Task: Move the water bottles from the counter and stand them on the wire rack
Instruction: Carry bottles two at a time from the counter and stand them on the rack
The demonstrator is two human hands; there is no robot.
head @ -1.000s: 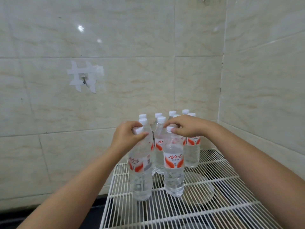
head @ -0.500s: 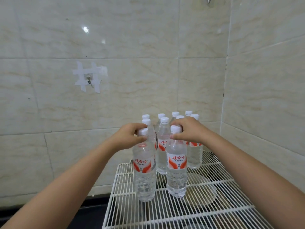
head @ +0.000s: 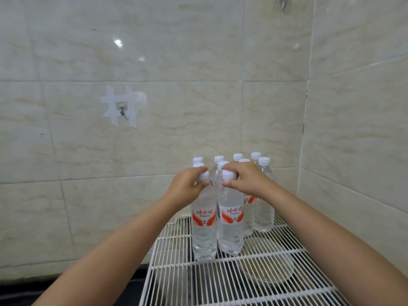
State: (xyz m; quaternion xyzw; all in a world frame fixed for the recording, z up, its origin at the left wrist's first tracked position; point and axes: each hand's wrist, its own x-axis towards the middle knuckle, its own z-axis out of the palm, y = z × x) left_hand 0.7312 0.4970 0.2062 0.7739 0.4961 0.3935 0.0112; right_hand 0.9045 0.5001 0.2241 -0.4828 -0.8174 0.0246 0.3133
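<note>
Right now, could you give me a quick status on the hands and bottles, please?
Left hand and right hand each grip a front bottle's neck. Both bottles upright on wire rack. Nothing blocking.

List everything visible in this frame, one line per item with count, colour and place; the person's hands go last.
water bottles: ten caps visible, clear with white caps and red-and-white labels, standing clustered at the back of the rack near the wall corner.
wire rack: one, white, lower centre to right, under the bottles.
round clear object: one, beneath the rack wires at right; cannot tell what it is.
wall hook: one, metal, fixed with white tape on the left tiled wall.
left hand: grips the neck of the front-left bottle.
right hand: grips the neck of the front-right bottle.
</note>
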